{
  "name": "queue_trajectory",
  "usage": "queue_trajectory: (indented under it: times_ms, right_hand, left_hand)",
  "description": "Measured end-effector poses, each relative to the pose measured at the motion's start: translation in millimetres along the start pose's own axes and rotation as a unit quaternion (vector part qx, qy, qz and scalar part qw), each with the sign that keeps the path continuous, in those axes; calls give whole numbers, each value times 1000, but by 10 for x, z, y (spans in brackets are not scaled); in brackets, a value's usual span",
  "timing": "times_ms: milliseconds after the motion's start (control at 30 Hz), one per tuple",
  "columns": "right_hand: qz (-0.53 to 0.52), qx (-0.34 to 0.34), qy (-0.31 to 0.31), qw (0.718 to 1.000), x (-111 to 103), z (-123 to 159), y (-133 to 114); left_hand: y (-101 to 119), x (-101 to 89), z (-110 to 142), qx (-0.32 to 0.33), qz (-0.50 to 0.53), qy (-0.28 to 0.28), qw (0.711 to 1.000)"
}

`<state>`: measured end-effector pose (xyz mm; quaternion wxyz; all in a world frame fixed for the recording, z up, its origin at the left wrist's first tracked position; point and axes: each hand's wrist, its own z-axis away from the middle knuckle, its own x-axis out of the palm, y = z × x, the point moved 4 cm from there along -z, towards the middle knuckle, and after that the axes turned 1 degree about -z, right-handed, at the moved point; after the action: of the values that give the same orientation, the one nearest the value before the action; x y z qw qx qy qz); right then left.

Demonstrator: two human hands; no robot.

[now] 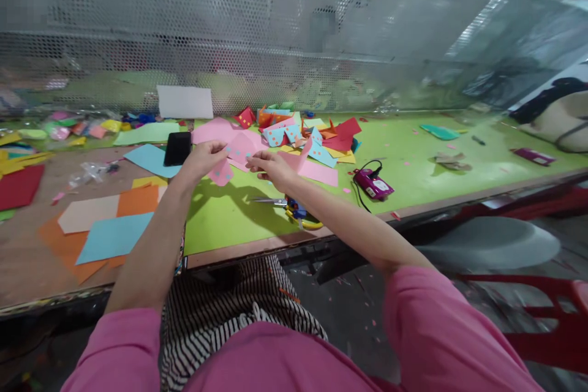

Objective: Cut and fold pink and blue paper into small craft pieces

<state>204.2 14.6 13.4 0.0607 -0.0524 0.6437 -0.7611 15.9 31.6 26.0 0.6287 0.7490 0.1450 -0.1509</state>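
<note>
Between my hands is a folded pink paper piece with small blue and orange dots, held above the green table covering. My left hand pinches its left side. My right hand has its fingers pressed together at the right edge of the same piece. Just below the right hand lies a pair of scissors, its handles partly hidden by my forearm. Loose pink paper sheets lie behind and to the right of the hands.
A black phone lies left of my hands. Blue and orange paper sheets cover the table's left part. Folded dotted papers are heaped at the back. To the right sits a purple device with a black cord. A perforated metal panel stands behind.
</note>
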Motion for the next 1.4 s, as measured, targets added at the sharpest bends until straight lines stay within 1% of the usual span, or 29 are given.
queue_trajectory:
  times_ms: [133, 333, 467, 667, 733, 833, 900, 967, 1033, 1100, 1133, 1200, 1267, 1300, 1400]
  right_hand:
    - [-11, -3, 7, 1000, 42, -24, -11]
    - [-17, 12, 8, 1000, 45, -35, 8]
    - [-14, 16, 11, 1000, 37, -39, 25]
    - [-1, 16, 9, 1000, 37, -49, 47]
    - [8, 21, 2, 1000, 17, -47, 52]
    - [58, 25, -5, 998, -63, -41, 57]
    - [113, -7, 4, 994, -140, -44, 32]
    - [157, -81, 9, 984, -189, -53, -27]
    - [182, -153, -2, 971, -199, -79, -93]
    - [197, -182, -19, 963, -202, -148, -150]
    - [194, -181, -22, 964, -218, -205, -182]
    - [168, -158, 5, 973, -311, -360, -260]
    - [139, -121, 69, 981, -476, -553, -350]
    - [134, -108, 95, 981, -561, -654, -397]
    - [139, -80, 150, 976, -799, -944, -512]
  left_hand:
    - [27, 16, 13, -11, 19, -8, 1000]
    - [74, 32, 43, -5, 25, -48, 999]
    - [87, 28, 47, -1, 9, -48, 999]
    - [87, 45, 51, -4, 20, -51, 998]
    - [78, 35, 49, -6, 12, -43, 999]
    - [41, -3, 35, -3, -19, -26, 999]
    - [-3, -17, 22, 3, -48, -32, 998]
    - [-49, -4, 12, 14, -79, -59, 995]
    - [-80, 26, 12, 24, -106, -93, 990]
    - [-71, 39, 23, 34, -122, -107, 986]
    - [-49, 24, 31, 40, -127, -95, 987]
    - [30, -51, 50, 60, -130, -31, 989]
    - [112, -143, 77, 74, -124, 34, 989]
    - [139, -181, 89, 72, -119, 54, 989]
    - [155, -230, 105, 45, -113, 72, 990]
